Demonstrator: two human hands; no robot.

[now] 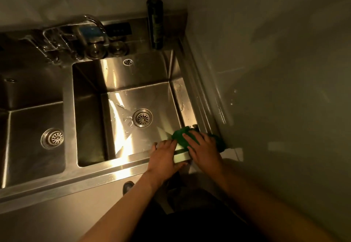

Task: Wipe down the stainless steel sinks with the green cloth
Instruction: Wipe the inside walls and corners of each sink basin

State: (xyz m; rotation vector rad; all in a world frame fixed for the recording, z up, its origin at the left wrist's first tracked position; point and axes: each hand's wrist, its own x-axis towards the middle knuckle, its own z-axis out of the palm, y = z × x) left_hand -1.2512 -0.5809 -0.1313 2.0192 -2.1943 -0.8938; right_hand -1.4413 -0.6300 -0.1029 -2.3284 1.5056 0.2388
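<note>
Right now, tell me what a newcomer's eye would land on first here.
The green cloth stands out, pressed under the right hand at the front right corner of the right sink, the left hand on the rim beside it. A dark pump bottle stands at the back right corner.

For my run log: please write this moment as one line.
right hand presses green cloth | right sink, front-right corner | left hand on front rim

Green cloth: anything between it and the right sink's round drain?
Nothing visible. The right hand presses the green cloth at the near right corner of the stainless steel right sink; only wet bare floor lies before the round drain strainer.
</note>
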